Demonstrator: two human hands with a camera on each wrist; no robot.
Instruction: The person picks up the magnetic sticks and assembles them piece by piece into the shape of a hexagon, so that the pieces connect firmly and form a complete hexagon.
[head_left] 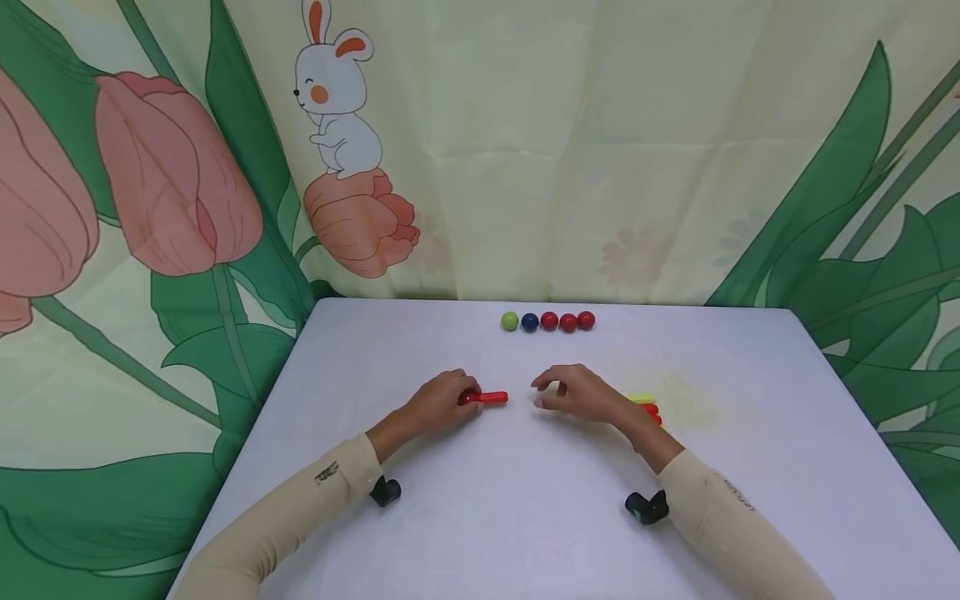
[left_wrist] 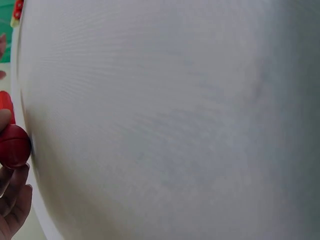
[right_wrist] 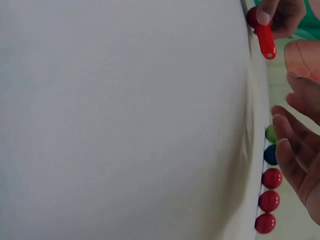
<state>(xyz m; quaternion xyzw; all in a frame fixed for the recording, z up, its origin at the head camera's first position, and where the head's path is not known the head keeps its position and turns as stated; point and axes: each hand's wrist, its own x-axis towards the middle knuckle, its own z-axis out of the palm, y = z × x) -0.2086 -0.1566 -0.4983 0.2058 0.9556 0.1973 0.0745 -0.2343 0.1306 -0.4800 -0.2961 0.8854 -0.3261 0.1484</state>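
My left hand point(head_left: 441, 402) grips a red ball point(left_wrist: 15, 146) from which a flat red handle point(head_left: 492, 397) sticks out to the right. A seam runs round the ball in the left wrist view. In the right wrist view the thumb lies over the ball where it meets the handle, whose far end has a small hole. Whether ball and handle are one piece I cannot tell. Across a short gap, my right hand point(head_left: 579, 394) hovers low over the table with fingers loosely bent, thumb and forefinger apart, holding nothing.
At the back of the white table point(head_left: 510, 517) stands a row: a green ball point(head_left: 509, 321), a blue ball point(head_left: 529, 322) and red balls point(head_left: 567, 322). Behind the right forearm lie yellow pieces point(head_left: 642, 398) and red pieces point(head_left: 651, 409), partly hidden. A printed curtain point(head_left: 525, 167) hangs beyond.
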